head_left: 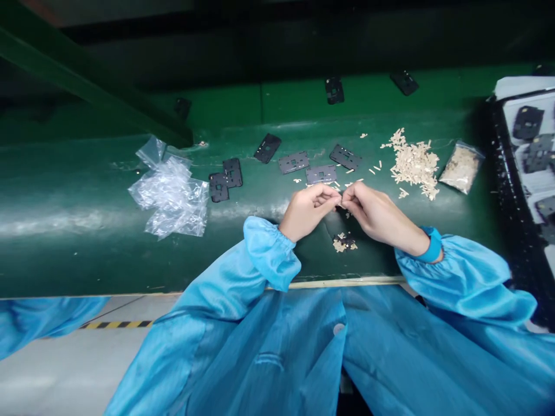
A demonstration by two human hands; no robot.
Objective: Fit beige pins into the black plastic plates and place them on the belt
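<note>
My left hand and my right hand meet fingertip to fingertip above the green bench. Both are closed in a pinch around a tiny piece, too small and covered to name. Just beyond my fingers lies a dark rectangular plastic plate with cutouts, and a few loose pale strips are scattered about it. Nearer my body is a small heap of cream and black bits. To the right of my right hand spreads a large pile of pale strips.
A zip bag of pale pieces lies right of the pile. Clear plastic bags are heaped at left. More black plates lie about the green bench. A black-rimmed tray with plates stands at far right; a green post crosses upper left.
</note>
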